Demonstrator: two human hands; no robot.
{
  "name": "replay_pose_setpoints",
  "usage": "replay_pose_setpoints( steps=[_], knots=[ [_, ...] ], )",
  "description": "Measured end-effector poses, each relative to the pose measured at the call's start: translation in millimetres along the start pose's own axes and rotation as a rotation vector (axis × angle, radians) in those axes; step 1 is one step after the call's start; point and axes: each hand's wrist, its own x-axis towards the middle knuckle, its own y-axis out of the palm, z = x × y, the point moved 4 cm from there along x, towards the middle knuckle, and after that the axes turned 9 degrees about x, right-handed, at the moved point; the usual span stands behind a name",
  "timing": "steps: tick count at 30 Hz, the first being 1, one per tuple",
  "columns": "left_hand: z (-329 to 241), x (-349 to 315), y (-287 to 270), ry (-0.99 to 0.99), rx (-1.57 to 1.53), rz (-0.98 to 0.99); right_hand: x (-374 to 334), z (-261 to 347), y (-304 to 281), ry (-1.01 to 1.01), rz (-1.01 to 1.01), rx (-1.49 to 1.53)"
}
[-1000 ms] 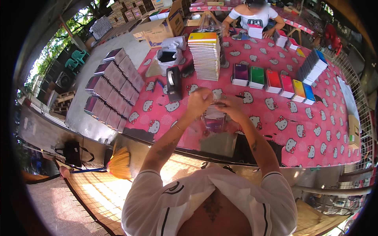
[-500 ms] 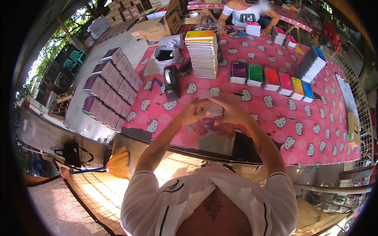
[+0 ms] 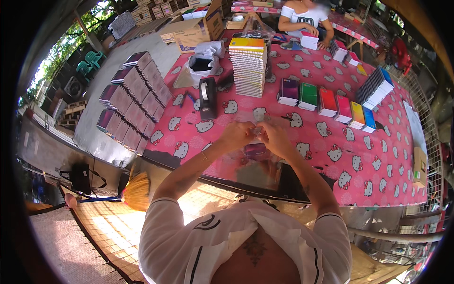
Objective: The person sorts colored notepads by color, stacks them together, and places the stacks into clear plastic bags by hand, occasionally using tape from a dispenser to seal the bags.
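Note:
At the near edge of the table my left hand (image 3: pixel 239 134) and my right hand (image 3: pixel 275 138) meet, fingertips pinched together. Between them is a crumpled bit of clear, shiny film, apparently plastic wrap (image 3: pixel 257 131). Just below the fingers lies a purple-covered notebook (image 3: pixel 256 150), partly hidden by my hands and by glare. A black tape dispenser (image 3: pixel 207 100) stands beyond my left hand, beside a blue pen (image 3: pixel 191 98). Farther back rises a tall stack of spiral notebooks (image 3: pixel 248 71) with a yellow cover on top.
Small notebook stacks in several colours (image 3: pixel 327 102) line the right side, near a leaning spiral-notebook stack (image 3: pixel 374 89). Piled spiral notebooks (image 3: pixel 135 102) stand left. A grey plastic bag (image 3: pixel 205 59) and cardboard box (image 3: pixel 194 34) are behind. Another person (image 3: pixel 305 21) handles notebooks across the pink table (image 3: pixel 302 135).
My hands have come closer together, from fingers spread around the notebook to fingertips pinching above it. The person across has moved a hand onto the white-edged notebooks.

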Motion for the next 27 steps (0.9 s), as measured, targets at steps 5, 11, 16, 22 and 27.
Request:
replay_pose_setpoints(
  steps=[5,11,16,22,27],
  knots=[
    [40.0,19.3,21.0,-0.024,-0.19,-0.01,2.1,-31.5,-3.2,0.005,-0.17,0.288],
    [133.0,22.4,18.9,-0.117,-0.478,-0.549,-7.4,-55.5,24.2,0.337,-0.253,0.811],
    [238.1,19.0,-22.6,-0.669,-0.749,-0.424,-9.6,-55.6,26.3,0.345,-0.307,0.824],
    [234.1,14.3,29.3,-0.589,-1.2,-0.787,-14.6,-57.3,18.1,0.359,-0.291,0.789],
    [228.1,-5.6,-0.2,-0.707,0.205,-0.576,-16.2,-61.4,25.5,0.334,-0.302,0.776]
  ],
)
